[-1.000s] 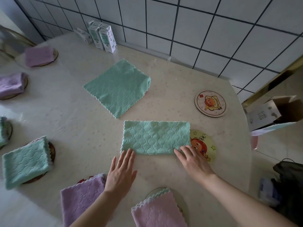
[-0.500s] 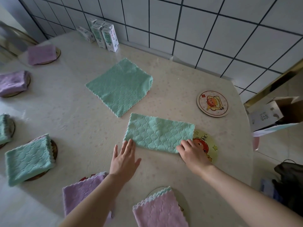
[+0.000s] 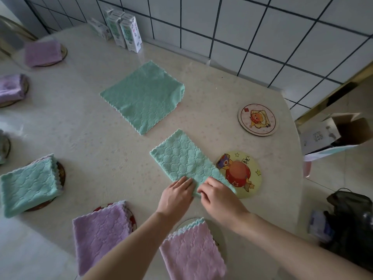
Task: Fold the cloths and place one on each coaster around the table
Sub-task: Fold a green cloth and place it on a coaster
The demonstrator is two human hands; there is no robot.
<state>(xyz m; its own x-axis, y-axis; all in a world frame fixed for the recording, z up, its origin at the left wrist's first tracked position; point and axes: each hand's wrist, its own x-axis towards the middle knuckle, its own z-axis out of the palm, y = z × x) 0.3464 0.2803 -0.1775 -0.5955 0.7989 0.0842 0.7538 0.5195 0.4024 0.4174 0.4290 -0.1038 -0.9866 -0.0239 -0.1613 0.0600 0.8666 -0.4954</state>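
A half-folded green cloth lies as a long strip on the table, running diagonally from upper left to lower right. My left hand and my right hand sit side by side on its near end, fingers pinching that edge. The strip's near end overlaps a yellow coaster with a red cartoon figure. A second bare coaster lies farther back. An unfolded green cloth lies flat in the middle. Folded cloths rest on coasters: green, purple, pink, purple and purple.
Several small cartons stand against the tiled wall at the back. An open cardboard box and a dark bag sit beyond the table's right edge. Another coaster with a cloth shows at the far left edge.
The green strip turned from lying sideways to lying diagonally. Both hands came together from its two near corners onto its near end, and the yellow coaster is more uncovered.
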